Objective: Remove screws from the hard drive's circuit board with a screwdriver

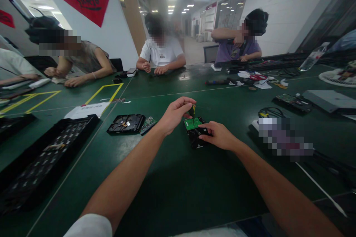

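A hard drive (195, 140) lies on the green table in front of me, its green circuit board (190, 123) facing up at the far end. My left hand (178, 113) is closed around the dark and yellow handle of a screwdriver (192, 110). The tool stands upright, its shaft reaching down to the board. With fingers and thumb, my right hand (219, 135) grips the drive's right side. To the left lie another hard drive (126, 123) and a loose circuit board (148, 124).
A long black tray (47, 155) lies at the left. On the right are a blurred-out phone-like object (283, 139), another drive (292, 103), a grey box (330, 100) and a plastic bottle (314, 57). Several people sit across the table; cables and scraps lie near the back right.
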`<move>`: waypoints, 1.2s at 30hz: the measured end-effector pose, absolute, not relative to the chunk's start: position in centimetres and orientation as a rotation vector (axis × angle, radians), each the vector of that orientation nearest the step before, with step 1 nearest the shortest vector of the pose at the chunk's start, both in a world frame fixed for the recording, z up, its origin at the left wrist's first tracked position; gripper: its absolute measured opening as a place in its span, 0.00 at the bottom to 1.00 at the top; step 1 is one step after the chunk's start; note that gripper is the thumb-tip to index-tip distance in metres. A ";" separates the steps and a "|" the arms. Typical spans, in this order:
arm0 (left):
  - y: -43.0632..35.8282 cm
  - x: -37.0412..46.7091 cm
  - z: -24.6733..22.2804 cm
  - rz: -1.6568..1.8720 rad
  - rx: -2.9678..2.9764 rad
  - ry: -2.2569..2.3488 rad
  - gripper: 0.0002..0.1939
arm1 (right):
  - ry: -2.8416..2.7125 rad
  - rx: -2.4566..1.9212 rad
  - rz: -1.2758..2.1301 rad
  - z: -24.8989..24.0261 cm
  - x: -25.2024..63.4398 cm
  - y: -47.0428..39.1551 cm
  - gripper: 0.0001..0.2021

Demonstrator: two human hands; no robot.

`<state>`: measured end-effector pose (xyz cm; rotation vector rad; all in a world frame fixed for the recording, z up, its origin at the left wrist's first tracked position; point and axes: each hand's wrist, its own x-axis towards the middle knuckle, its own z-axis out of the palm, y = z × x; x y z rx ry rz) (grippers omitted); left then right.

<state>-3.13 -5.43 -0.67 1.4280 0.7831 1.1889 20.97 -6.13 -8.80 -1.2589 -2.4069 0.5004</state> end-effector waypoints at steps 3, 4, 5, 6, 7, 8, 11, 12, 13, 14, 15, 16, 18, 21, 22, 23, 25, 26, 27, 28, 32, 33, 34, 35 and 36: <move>-5.5 -3.0 -0.5 1.200 1.350 0.733 0.12 | -2.405 -1.259 0.495 -8.9 20.9 -6.1 0.23; -5.5 -3.0 -0.5 1.210 1.330 0.731 0.11 | -2.404 -1.259 0.495 -8.9 20.9 -6.1 0.23; -5.5 -3.0 -0.6 1.222 1.316 0.738 0.11 | -2.404 -1.257 0.497 -8.9 20.9 -6.1 0.23; -5.5 -3.0 -0.6 1.232 1.308 0.748 0.11 | -2.405 -1.255 0.501 -8.9 21.0 -6.1 0.23; -5.5 -3.0 -0.6 1.240 1.306 0.759 0.11 | -2.407 -1.252 0.504 -8.9 21.0 -6.1 0.23; -5.4 -3.0 -0.7 1.247 1.313 0.770 0.11 | -2.408 -1.247 0.505 -8.9 21.0 -6.1 0.23; -5.4 -3.0 -0.8 1.245 1.389 0.815 0.13 | -2.415 -1.230 0.494 -8.9 21.1 -6.1 0.23; -5.4 -3.0 -0.8 1.238 1.432 0.838 0.13 | -2.416 -1.224 0.491 -9.0 21.1 -6.1 0.23; -5.5 -3.0 -0.8 1.230 1.474 0.861 0.14 | -2.416 -1.220 0.491 -9.0 21.2 -6.1 0.23; -5.5 -3.0 -0.7 1.221 1.510 0.880 0.14 | -2.416 -1.220 0.494 -9.0 21.2 -6.1 0.23; -5.6 -3.0 -0.7 1.215 1.534 0.891 0.14 | -2.415 -1.220 0.496 -9.1 21.2 -6.1 0.23; -5.7 -3.0 -0.6 1.208 1.548 0.893 0.14 | -2.415 -1.222 0.498 -9.1 21.2 -6.1 0.23; -5.8 -3.0 -0.5 1.181 1.557 0.875 0.14 | -2.418 -1.223 0.497 -9.1 21.2 -6.1 0.23; -6.0 -3.1 -0.4 1.139 1.567 0.842 0.14 | -2.416 -1.219 0.490 -9.0 21.2 -6.1 0.23; -6.0 -3.0 -0.4 1.132 1.561 0.835 0.15 | -2.416 -1.220 0.489 -9.0 21.1 -6.1 0.23; -6.0 -3.0 -0.4 1.133 1.544 0.826 0.15 | -2.417 -1.221 0.488 -8.9 21.1 -6.1 0.23; -5.9 -2.9 -0.5 1.146 1.483 0.796 0.16 | -2.422 -1.223 0.490 -8.8 21.1 -6.1 0.23; -5.9 -2.8 -0.6 1.158 1.444 0.778 0.15 | -2.426 -1.225 0.491 -8.8 21.0 -6.1 0.23; -5.9 -2.8 -0.6 1.173 1.404 0.761 0.15 | -2.428 -1.228 0.490 -8.7 21.0 -6.1 0.23; -5.8 -2.7 -0.7 1.187 1.370 0.748 0.15 | -2.429 -1.232 0.488 -8.7 21.0 -6.1 0.23; -5.7 -2.7 -0.7 1.212 1.297 0.741 0.12 | -2.428 -1.239 0.491 -8.7 21.0 -6.2 0.23; -5.6 -2.7 -0.7 1.213 1.302 0.747 0.12 | -2.428 -1.240 0.492 -8.6 21.0 -6.2 0.23; -5.6 -2.8 -0.7 1.213 1.316 0.758 0.11 | -2.429 -1.243 0.493 -8.6 21.0 -6.2 0.23; -5.6 -2.8 -0.8 1.215 1.337 0.772 0.10 | -2.428 -1.249 0.495 -8.6 21.0 -6.2 0.23; -5.5 -2.9 -0.8 1.215 1.359 0.787 0.10 | -2.426 -1.254 0.496 -8.5 21.0 -6.3 0.23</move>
